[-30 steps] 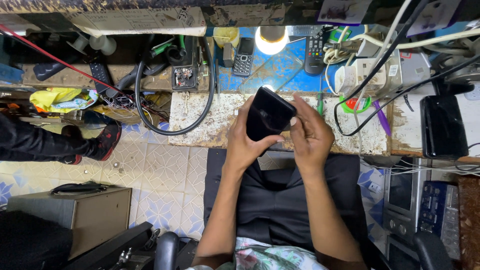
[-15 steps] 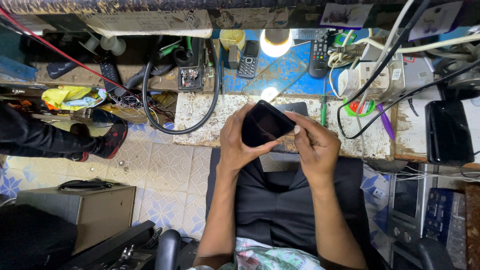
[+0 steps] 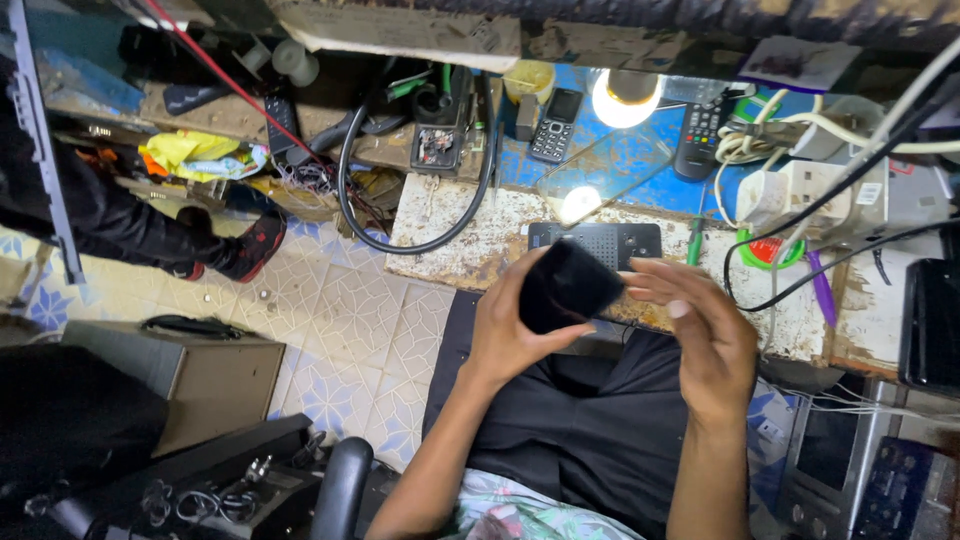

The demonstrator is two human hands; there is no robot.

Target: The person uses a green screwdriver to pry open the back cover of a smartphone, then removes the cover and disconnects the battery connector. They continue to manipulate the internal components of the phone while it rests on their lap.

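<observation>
Hands meet over the lap at the bench's near edge. Left hand (image 3: 505,335) rises from a bent forearm, fingers curled and clamped around a dark phone (image 3: 565,287), which it holds tilted, just above the bench (image 3: 450,235) edge. Right hand (image 3: 700,335) stands just beside it, palm turned inward, fingers spread and loosely bent, their tips near the phone's right corner; whether they touch it I cannot tell. It grips nothing.

Far left, a person's dark sleeve (image 3: 110,220) reaches across the tiled floor (image 3: 340,320). A black hose (image 3: 420,170) loops over the bench's left end. Behind the phone lies a flat black panel (image 3: 600,240), and beyond it a clear glass sheet (image 3: 600,180), a keypad phone (image 3: 555,125) and a lit lamp (image 3: 620,100). A remote (image 3: 700,135) and white cables (image 3: 790,140) sit to the right, with a purple-handled tool (image 3: 822,290) near the edge.
</observation>
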